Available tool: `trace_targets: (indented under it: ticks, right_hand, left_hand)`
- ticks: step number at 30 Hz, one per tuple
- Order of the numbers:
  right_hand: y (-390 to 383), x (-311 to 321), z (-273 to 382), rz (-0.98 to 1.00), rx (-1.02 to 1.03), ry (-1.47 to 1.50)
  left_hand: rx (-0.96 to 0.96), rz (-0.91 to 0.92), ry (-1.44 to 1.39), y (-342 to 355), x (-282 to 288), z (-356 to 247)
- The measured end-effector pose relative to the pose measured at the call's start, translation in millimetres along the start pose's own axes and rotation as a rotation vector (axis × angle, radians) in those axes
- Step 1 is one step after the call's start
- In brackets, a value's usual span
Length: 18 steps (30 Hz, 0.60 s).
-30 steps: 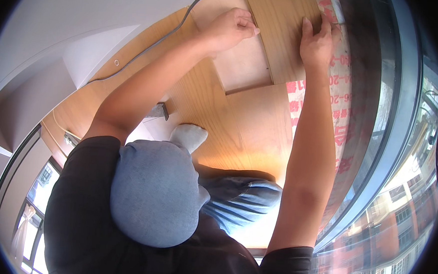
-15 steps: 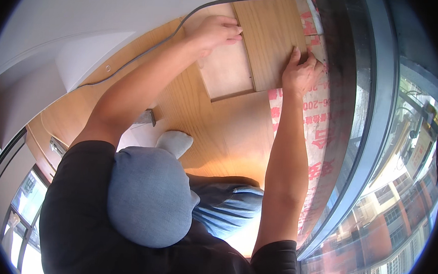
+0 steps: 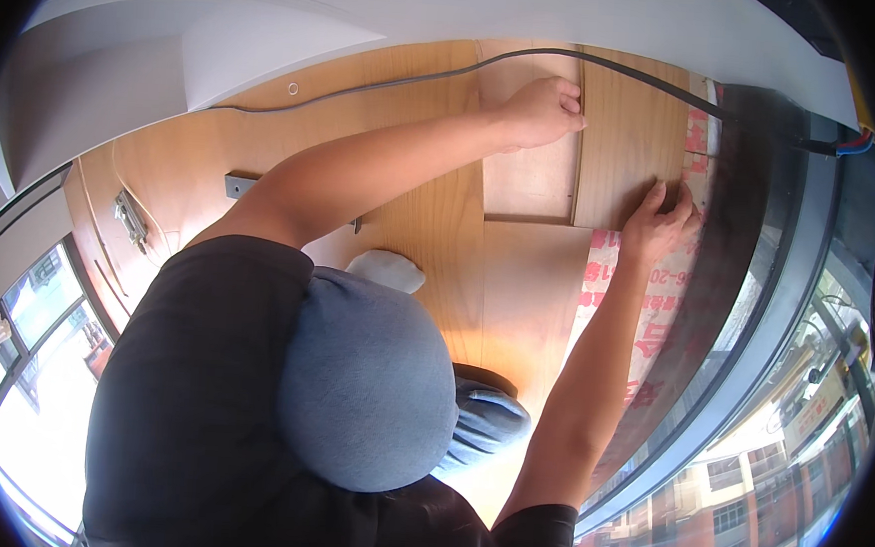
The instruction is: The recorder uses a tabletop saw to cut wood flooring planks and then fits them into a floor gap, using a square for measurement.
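Note:
A wood-grain floorboard lies between my two hands. My left hand is at its left edge with the fingers curled in against it. My right hand grips the right edge near the near corner, thumb on top and fingers over the side. Left of the board, a strip of pale bare underlayer shows in a recess bordered by other laid boards. Under and beside my right wrist runs a white sheet with red print.
A black cable crosses above my left hand and over the board. White cabinetry borders the far side. A curved window frame stands along the right. My bent knee and sock-covered foot are on the near side.
The whole view has shifted, so floor and hands sit lower and further right. My left fingers are more curled at the board's edge; my right hand keeps its place on the right edge.

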State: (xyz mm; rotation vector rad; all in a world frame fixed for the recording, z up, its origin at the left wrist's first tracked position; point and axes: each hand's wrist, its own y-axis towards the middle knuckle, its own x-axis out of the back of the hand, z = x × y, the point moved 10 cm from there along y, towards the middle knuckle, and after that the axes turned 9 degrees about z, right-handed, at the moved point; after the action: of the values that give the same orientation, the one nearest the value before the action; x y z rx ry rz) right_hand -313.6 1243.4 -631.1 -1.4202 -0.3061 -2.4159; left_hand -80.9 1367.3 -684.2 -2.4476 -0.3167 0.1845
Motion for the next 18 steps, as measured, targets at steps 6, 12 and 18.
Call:
trace_targets:
  ticks: [6,12,18]
  right_hand:
    - [-122.9,39.2,-23.2,-0.018,-0.073,-0.052]
    - [-262.8,55.9,-97.3,-0.054,-0.205,-0.265]
    - [-260.2,51.7,-94.5,-0.041,-0.239,-0.238]
  left_hand:
    - [-0.333,0.025,0.703,-41.0,-11.3,-19.8]
    - [-0.585,-0.195,1.395,-88.3,25.3,-48.4]
    - [-0.303,-0.223,1.569,-111.3,90.3,-10.9]
